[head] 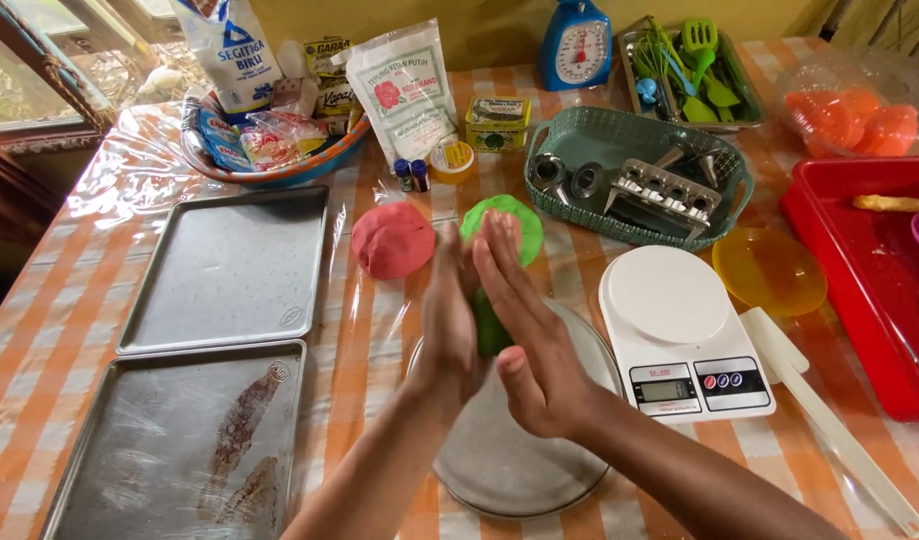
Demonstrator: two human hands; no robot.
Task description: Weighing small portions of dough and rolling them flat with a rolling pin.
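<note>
Green dough piece (491, 328) pressed between flat palms of left hand (448, 330) and right hand (528, 335); fingers (500, 262) extended straight, above round metal plate (520, 455).

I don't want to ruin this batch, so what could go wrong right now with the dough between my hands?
The green piece pressed between left hand and right hand may slip out sideways, though the round metal plate below would probably catch it. The forearms could also nudge the scale close beside them.
</note>
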